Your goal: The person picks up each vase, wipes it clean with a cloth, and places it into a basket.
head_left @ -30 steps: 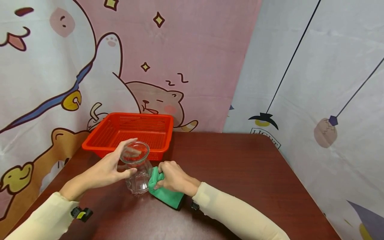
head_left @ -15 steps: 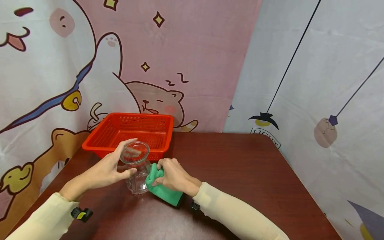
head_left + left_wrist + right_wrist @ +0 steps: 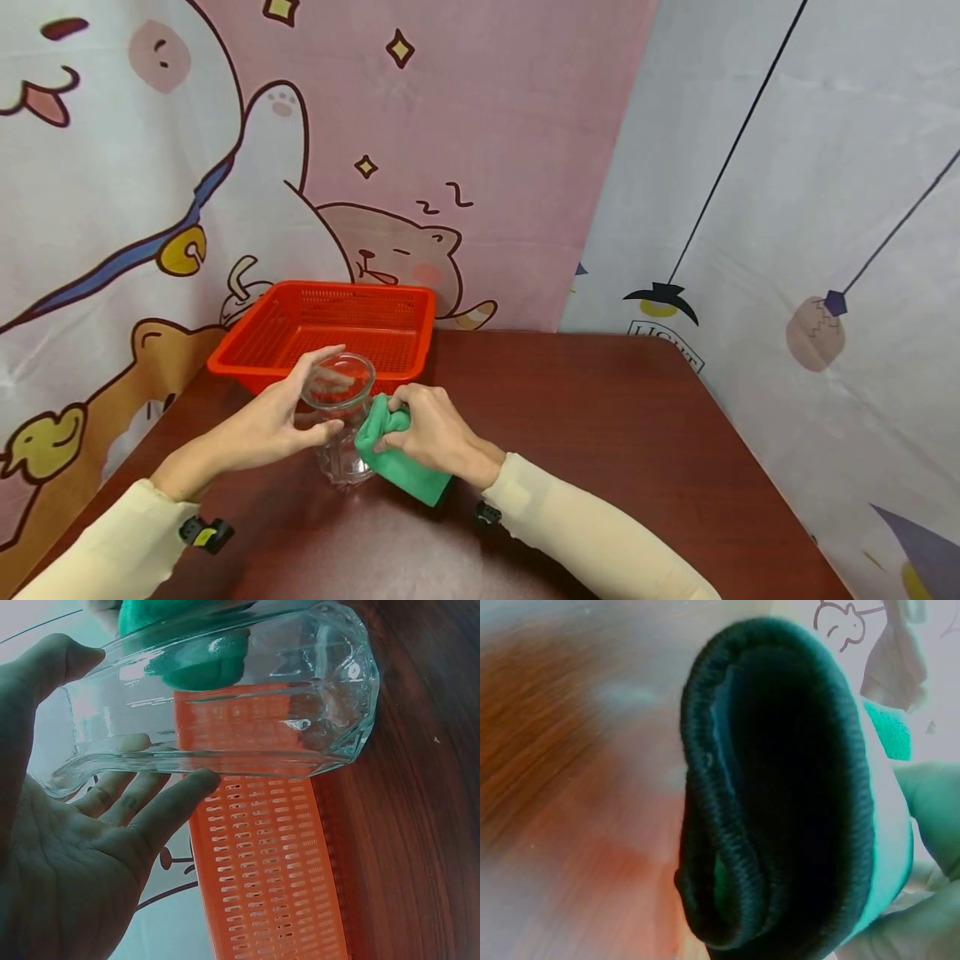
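Observation:
A clear glass jar [image 3: 347, 462] stands upright on the table, its round rim at the top. My left hand [image 3: 262, 421] holds it by the upper part, thumb on the near side and fingers round the far side. Folded green cloth [image 3: 408, 475] is pinched in my right hand [image 3: 431, 429], its bunched upper end against the jar's right side. The left wrist view has the cloth [image 3: 206, 664] showing green behind the glass of the jar [image 3: 330, 682]. Dark stitched edging of the cloth [image 3: 862, 810] fills the middle of the right wrist view.
Just behind the jar sits a red perforated plastic basket [image 3: 420, 354]. The dark wooden table [image 3: 585, 417] stretches away to the right. A cartoon-printed cloth backdrop [image 3: 510, 167] rises along the table's back and sides.
My right hand has slid the cloth up and to the left, so it overlaps more of the jar's right side. The left hand and the jar have kept their places.

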`<state>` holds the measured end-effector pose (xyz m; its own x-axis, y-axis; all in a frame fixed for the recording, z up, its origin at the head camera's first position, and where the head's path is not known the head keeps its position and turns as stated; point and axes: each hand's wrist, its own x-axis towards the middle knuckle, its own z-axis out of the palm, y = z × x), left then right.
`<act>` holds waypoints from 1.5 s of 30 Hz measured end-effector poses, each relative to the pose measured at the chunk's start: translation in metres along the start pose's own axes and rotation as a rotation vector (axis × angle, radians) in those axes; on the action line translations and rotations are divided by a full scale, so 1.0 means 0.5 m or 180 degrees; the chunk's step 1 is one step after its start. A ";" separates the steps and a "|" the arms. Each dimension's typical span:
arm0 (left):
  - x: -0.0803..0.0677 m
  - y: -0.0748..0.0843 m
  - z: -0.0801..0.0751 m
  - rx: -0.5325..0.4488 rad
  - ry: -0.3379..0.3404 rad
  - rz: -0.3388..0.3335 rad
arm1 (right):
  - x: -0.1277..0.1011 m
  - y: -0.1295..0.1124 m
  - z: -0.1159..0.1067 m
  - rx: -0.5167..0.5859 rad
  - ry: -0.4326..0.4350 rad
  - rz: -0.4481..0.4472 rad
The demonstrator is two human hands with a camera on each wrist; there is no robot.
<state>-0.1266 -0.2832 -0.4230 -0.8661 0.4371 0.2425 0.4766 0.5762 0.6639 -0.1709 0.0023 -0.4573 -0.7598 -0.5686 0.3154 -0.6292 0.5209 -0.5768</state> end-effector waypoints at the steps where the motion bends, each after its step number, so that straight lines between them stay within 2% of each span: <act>1: 0.000 0.001 -0.001 0.0009 -0.0006 -0.0005 | 0.000 -0.001 -0.001 0.0037 0.0019 -0.0003; 11: 0.002 0.002 -0.002 0.0090 -0.0011 -0.0038 | 0.002 -0.011 -0.007 0.0194 0.0271 -0.0077; 22: -0.003 -0.004 0.002 0.0175 -0.0004 0.0027 | 0.004 -0.016 -0.003 0.0451 0.0502 -0.0152; 33: 0.002 0.006 -0.004 0.0058 -0.0064 -0.0017 | 0.008 -0.021 -0.018 0.0836 0.0790 -0.0232; 41: 0.000 -0.003 0.000 0.0064 -0.0057 -0.0049 | 0.013 -0.019 -0.027 0.0993 0.1046 -0.0415; 45: -0.001 -0.008 -0.001 0.0096 -0.0032 -0.0045 | 0.014 -0.020 -0.030 0.1041 0.1050 -0.0449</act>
<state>-0.1283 -0.2860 -0.4256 -0.8713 0.4356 0.2261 0.4689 0.6029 0.6454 -0.1725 0.0027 -0.4378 -0.7154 -0.3595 0.5992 -0.6856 0.1957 -0.7012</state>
